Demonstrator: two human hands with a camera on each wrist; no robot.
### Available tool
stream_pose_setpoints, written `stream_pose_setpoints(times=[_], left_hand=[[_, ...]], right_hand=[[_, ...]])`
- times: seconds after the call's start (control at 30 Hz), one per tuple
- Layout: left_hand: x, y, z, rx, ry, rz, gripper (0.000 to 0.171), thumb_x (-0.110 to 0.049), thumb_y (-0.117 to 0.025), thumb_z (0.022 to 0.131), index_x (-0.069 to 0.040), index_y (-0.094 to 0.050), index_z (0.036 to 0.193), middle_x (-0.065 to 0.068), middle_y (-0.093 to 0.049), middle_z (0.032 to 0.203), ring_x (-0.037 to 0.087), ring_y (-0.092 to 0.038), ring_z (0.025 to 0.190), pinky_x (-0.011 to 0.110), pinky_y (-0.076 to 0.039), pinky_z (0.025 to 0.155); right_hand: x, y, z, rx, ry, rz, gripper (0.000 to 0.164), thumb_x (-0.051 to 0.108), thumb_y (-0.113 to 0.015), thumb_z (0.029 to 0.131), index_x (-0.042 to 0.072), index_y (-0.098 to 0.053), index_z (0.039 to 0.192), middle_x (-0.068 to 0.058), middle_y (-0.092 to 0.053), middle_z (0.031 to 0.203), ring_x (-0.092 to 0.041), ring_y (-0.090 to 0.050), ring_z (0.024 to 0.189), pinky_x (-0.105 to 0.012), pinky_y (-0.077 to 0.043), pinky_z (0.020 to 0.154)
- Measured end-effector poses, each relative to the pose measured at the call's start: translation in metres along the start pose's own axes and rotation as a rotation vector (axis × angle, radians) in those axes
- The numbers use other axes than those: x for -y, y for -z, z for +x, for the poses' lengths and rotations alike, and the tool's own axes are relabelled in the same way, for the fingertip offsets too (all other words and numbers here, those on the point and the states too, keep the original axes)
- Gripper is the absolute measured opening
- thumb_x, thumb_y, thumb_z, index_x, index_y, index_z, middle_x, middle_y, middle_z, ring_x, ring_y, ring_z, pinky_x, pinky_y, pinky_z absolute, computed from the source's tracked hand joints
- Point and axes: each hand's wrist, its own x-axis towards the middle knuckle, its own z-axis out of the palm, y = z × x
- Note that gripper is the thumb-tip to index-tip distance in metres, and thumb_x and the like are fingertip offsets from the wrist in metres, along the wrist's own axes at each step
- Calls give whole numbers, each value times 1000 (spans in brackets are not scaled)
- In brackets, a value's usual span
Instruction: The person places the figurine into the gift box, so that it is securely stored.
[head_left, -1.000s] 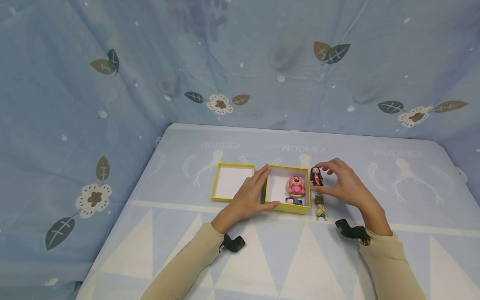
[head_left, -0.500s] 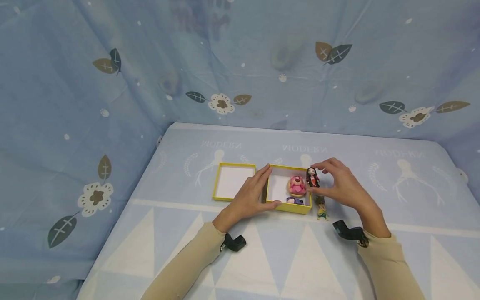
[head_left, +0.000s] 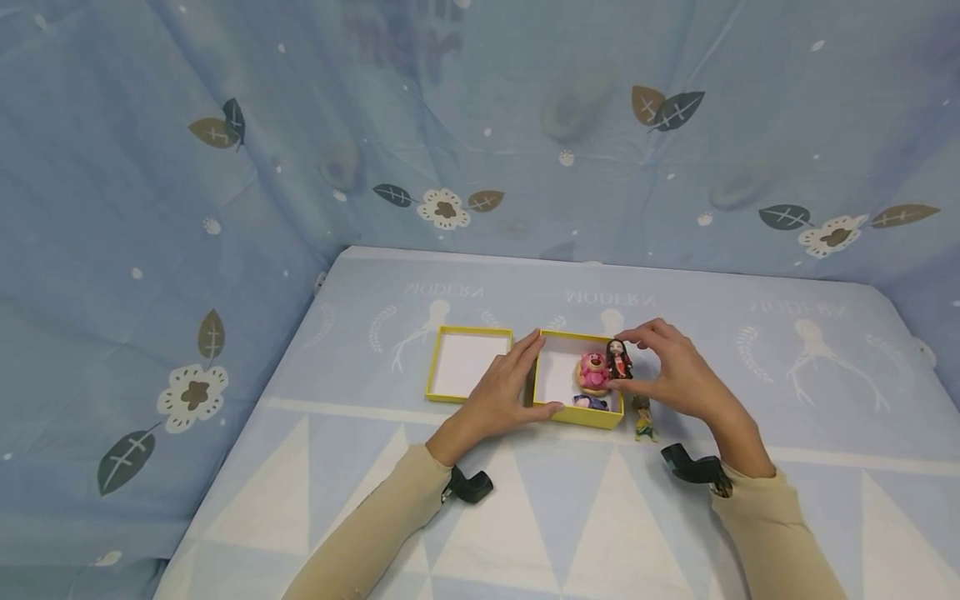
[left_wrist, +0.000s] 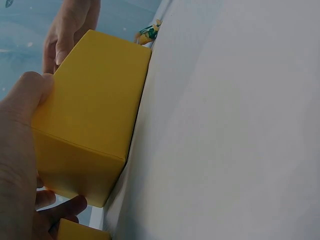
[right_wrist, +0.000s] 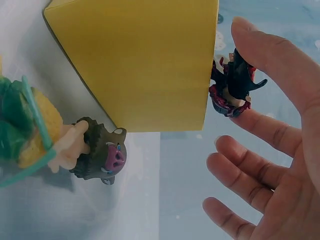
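In the head view, my left hand (head_left: pixel 497 396) holds the open yellow box (head_left: pixel 581 416) at its near left corner, thumb along the front wall and fingers on the left side. My right hand (head_left: pixel 681 375) pinches a long-black-haired figurine (head_left: pixel 619 360) between thumb and fingers at the right rim; the right wrist view shows the figurine (right_wrist: pixel 232 82) from another side, other fingers spread. Inside the white-lined box lie a pink bear figurine (head_left: pixel 593 371) and a purple figurine (head_left: pixel 590 402), partly hidden by the front wall.
Left of the box lies a matching yellow-rimmed lid (head_left: pixel 471 362), white inside up. A figurine with a brown animal head (right_wrist: pixel 102 150) and green-yellow clothing lies on the table just right of the box. Patterned cloth (head_left: pixel 480 125) hangs behind the table.
My right hand has carried the black-haired figurine leftward, from beside the box to over its right rim, close to the pink bear. The left hand has kept its hold.
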Motion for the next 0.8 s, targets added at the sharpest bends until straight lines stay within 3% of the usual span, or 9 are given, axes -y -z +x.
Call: stream_pose_setpoints(times=[0.2,0.47,0.8], left_hand=[[2,-2,0,-11,-13,9,102,-54,-72,82,-11,-19,157,6,-22,163,21,-32,145,43,-38,106],[3,-3,1,-16,-22,14,102,-54,-72,81,-10,-20,157,6,-23,162,21,-32,145,43,-38,106],[3,-3,0,-15,-21,21,102,-54,-72,82,-10,-18,157,9,-23,162,23,-35,143,44,-40,103]], right_hand=[[-1,-1,-1,-9,0,-8,65,31,-90,69,9,-62,124,-14,-56,114,-34,-55,102,-52,-47,83],[5,-4,1,-5,3,21,65,30,-90,69,9,-62,124,-16,-55,118,-35,-53,107,-62,-39,91],[15,-25,8,-36,127,79,64,28,-92,66,9,-65,122,-10,-54,118,-29,-52,106,-55,-40,90]])
